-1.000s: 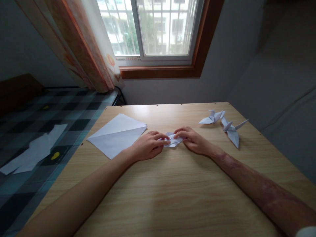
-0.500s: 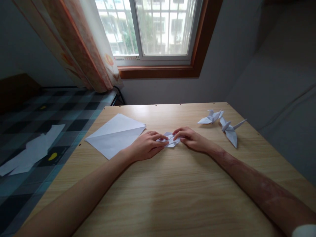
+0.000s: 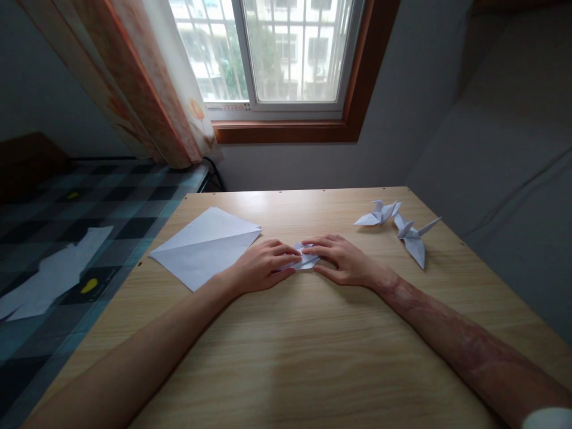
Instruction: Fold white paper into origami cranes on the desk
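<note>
A small piece of folded white paper [image 3: 306, 261] lies on the table between my hands, partly hidden under the fingers. My left hand [image 3: 263, 265] is closed on its left side, with fingertips over the folds and the thumb at the near edge. From the right, my right hand [image 3: 342, 259] reaches across the paper, open. Its fingers are stretched out over the top, and the thumb is apart from them near the lower right edge. Just beyond my left hand rests a larger white sheet [image 3: 201, 250] with a crease across it.
Two white paper cranes [image 3: 378, 214] [image 3: 412, 237] stand at the table's back right. The wooden table [image 3: 286, 351] ends at a wall below a window [image 3: 297, 53]. On the left, white paper pieces [image 3: 53, 277] lie on a checked bed cover [image 3: 27, 351], near a curtain [image 3: 152, 89].
My right hand's fingers have stretched further left over the folded paper, and its thumb has spread away from them. My left hand stays on the paper. The whole view has shifted slightly.
</note>
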`<action>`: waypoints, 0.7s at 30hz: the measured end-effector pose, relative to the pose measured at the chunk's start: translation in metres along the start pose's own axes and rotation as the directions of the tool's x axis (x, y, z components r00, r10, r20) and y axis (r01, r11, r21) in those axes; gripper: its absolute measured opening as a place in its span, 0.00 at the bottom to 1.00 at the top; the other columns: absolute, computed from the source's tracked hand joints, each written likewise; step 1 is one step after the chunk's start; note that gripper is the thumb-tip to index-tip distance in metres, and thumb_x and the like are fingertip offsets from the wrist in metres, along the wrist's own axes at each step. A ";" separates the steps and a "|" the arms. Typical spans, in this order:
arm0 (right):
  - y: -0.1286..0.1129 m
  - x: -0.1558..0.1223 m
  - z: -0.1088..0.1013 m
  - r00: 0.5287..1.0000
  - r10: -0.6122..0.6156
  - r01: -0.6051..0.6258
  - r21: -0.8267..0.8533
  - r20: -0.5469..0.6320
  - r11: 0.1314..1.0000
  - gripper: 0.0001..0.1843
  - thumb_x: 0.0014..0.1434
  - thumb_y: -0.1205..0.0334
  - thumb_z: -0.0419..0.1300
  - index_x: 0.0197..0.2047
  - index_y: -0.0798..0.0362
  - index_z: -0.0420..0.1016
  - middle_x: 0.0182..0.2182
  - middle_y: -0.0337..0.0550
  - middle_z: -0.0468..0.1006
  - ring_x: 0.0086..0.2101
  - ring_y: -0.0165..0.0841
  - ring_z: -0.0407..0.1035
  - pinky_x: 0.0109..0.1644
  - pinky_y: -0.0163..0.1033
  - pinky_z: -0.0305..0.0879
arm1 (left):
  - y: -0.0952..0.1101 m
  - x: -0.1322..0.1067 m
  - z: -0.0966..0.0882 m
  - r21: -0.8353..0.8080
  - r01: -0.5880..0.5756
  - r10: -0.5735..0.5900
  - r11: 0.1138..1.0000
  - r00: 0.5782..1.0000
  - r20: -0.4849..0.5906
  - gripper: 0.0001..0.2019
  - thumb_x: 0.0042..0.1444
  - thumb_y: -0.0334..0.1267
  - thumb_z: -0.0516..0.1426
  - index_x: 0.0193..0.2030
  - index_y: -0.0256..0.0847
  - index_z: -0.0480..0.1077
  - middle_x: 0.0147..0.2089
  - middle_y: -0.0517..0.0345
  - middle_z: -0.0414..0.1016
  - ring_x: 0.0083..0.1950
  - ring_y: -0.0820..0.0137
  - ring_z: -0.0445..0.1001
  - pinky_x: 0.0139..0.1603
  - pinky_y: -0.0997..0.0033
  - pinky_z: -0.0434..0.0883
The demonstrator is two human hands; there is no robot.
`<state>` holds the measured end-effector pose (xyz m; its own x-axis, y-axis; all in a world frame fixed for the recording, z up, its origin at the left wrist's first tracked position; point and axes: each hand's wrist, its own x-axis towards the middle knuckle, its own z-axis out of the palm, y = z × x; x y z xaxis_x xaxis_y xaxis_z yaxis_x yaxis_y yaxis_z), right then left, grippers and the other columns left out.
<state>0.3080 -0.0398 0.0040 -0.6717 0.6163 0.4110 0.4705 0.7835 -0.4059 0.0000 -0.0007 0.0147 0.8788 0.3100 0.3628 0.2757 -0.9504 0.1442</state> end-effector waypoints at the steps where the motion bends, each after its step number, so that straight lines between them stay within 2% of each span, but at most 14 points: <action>1: 0.000 0.000 0.000 1.000 -0.003 0.003 -0.026 0.008 1.000 0.27 0.74 0.58 0.67 0.74 0.41 0.74 0.69 0.49 0.78 0.66 0.48 0.73 0.71 0.59 0.68 | 0.001 0.000 0.000 0.003 -0.002 0.002 1.000 1.000 -0.012 0.15 0.77 0.43 0.58 0.64 0.44 0.79 0.61 0.48 0.85 0.57 0.60 0.82 0.58 0.59 0.79; 5: 0.002 0.002 0.003 1.000 -0.023 0.023 -0.120 0.002 0.993 0.21 0.77 0.57 0.65 0.70 0.42 0.78 0.66 0.48 0.82 0.61 0.48 0.76 0.67 0.58 0.71 | 0.002 -0.001 0.002 0.016 -0.010 0.010 1.000 0.999 -0.040 0.15 0.76 0.41 0.58 0.63 0.44 0.80 0.59 0.47 0.86 0.55 0.60 0.83 0.56 0.59 0.80; 8: 0.004 0.002 0.007 0.999 -0.035 0.029 -0.166 -0.036 0.986 0.16 0.78 0.59 0.62 0.65 0.43 0.82 0.63 0.47 0.84 0.57 0.47 0.78 0.64 0.56 0.72 | 0.002 -0.001 0.003 0.027 0.004 -0.002 1.000 0.999 -0.054 0.16 0.73 0.44 0.61 0.63 0.44 0.80 0.59 0.47 0.86 0.55 0.58 0.84 0.57 0.57 0.80; 13: 0.004 0.002 0.010 0.996 -0.041 0.027 -0.181 -0.074 0.983 0.13 0.77 0.61 0.62 0.60 0.42 0.84 0.59 0.46 0.87 0.53 0.45 0.80 0.61 0.55 0.73 | 0.002 -0.001 0.006 0.057 0.034 -0.029 0.998 0.996 -0.085 0.15 0.74 0.42 0.59 0.62 0.43 0.81 0.57 0.47 0.87 0.54 0.60 0.85 0.56 0.59 0.81; 15: 0.003 0.002 0.010 0.997 -0.037 0.023 -0.192 -0.070 0.981 0.15 0.75 0.58 0.65 0.62 0.43 0.83 0.59 0.47 0.87 0.54 0.47 0.80 0.62 0.56 0.72 | 0.003 -0.001 0.007 0.091 0.024 -0.015 0.996 0.994 -0.105 0.13 0.76 0.40 0.58 0.59 0.43 0.82 0.55 0.48 0.88 0.53 0.61 0.86 0.57 0.60 0.81; 17: 0.002 0.003 0.009 0.998 -0.032 0.018 -0.205 -0.062 0.979 0.20 0.73 0.57 0.68 0.67 0.44 0.80 0.60 0.48 0.86 0.55 0.49 0.79 0.63 0.57 0.72 | 0.004 -0.001 0.009 0.128 0.007 0.007 0.992 0.994 -0.110 0.12 0.76 0.39 0.57 0.56 0.43 0.82 0.55 0.49 0.88 0.52 0.62 0.87 0.57 0.61 0.81; 21: -0.001 0.004 0.010 0.998 -0.045 0.032 -0.225 -0.052 0.974 0.25 0.75 0.60 0.64 0.72 0.44 0.75 0.62 0.48 0.85 0.56 0.49 0.79 0.64 0.58 0.71 | 0.006 -0.003 0.011 0.179 0.008 0.013 0.984 0.993 -0.118 0.11 0.77 0.39 0.57 0.55 0.42 0.80 0.53 0.49 0.89 0.51 0.62 0.88 0.55 0.62 0.82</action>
<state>0.2998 -0.0388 -0.0020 -0.6615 0.5838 0.4707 0.5652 0.8006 -0.1987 0.0035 -0.0071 0.0045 0.8304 0.2984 0.4705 0.3482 -0.9372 -0.0200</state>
